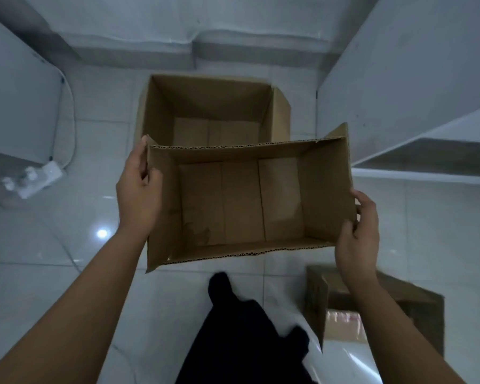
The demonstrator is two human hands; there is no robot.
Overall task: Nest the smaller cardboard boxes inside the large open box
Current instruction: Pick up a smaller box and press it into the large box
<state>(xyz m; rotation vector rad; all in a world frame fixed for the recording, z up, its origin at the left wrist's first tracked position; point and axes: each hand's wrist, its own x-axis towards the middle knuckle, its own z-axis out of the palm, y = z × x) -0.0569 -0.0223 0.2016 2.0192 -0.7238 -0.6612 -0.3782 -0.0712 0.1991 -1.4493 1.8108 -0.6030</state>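
Note:
A large open cardboard box [214, 103] stands on the tiled floor ahead of me, empty inside. In front of it I hold a smaller open cardboard box [244, 200] in the air, its opening facing up and its far edge overlapping the large box's near rim. My left hand [139, 187] grips its left wall. My right hand [358, 231] grips its right wall. Another small cardboard box [419, 309] lies on the floor at the lower right, partly hidden by my right forearm.
White cabinet or shelf panels [399, 92] rise on the right. A white appliance [14, 101] with a cable and a white power strip [36, 178] stands on the left. My dark-clothed leg [241, 336] shows at the bottom. The floor is glossy pale tile.

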